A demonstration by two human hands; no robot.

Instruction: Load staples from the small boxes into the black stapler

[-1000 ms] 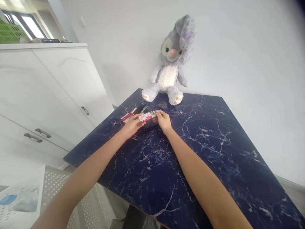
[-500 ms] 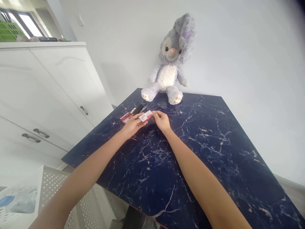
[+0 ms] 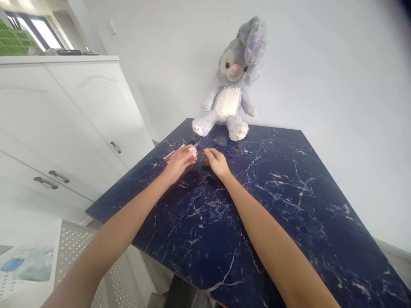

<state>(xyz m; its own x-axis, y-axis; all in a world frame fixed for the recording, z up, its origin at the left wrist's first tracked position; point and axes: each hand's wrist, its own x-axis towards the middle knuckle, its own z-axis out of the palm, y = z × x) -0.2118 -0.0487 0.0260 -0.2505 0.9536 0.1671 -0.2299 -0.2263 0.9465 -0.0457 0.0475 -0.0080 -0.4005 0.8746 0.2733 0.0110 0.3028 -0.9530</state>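
A small red-and-white cardboard box is held in my left hand, its short white end turned toward me. The fingers wrap around the box and hide most of it. To the right, a small gap away, is my right hand, its thumb and fingers pinched together. Anything between those fingertips is too small to make out. Behind my left hand, another red-and-white box lies on the table, partly covered. A dark object lies there too, mostly hidden.
A grey plush rabbit sits at the back of the blue marbled table, against the wall. White cabinets stand on the left. Below the table's left edge are white perforated baskets.
My left hand has turned the box, so its end shows instead of its broad face. My right fingers have come away from the box. The left hand now covers more of the things behind it.
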